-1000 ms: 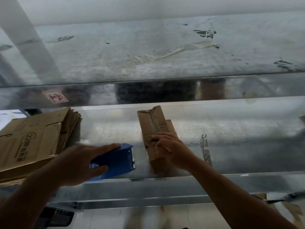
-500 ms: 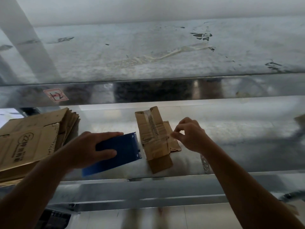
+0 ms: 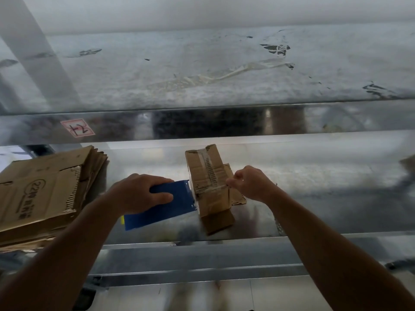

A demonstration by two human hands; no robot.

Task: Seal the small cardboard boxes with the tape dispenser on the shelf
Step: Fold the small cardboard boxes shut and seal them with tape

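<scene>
The person is midway through a crosswise taping pass on one small cardboard box (image 3: 207, 176), which lies at the middle of the galvanised metal shelf (image 3: 314, 187). The left hand (image 3: 137, 194) grips the blue tape dispenser (image 3: 170, 205), fingers curled over its top and thumb along the near side, with its toothed end just beside the box's left face. The right hand (image 3: 250, 182) pinches the free end of the clear tape (image 3: 211, 188) at the box's right edge, so the strip appears to span the top.

The next move likely calls for pressing the pinched end down onto the right side, then pulling the dispenser down and tearing the strip on its teeth while the light box is kept from sliding.

The box is long, narrow, worn corrugated card with frayed edges; a glossy strip already runs along its length. The dispenser looks like flat, rigid sheet. The shelf is smooth, reflective and probably slick. At the left lies a stack of flattened cartons (image 3: 45, 194), printed and ragged-edged.
</scene>
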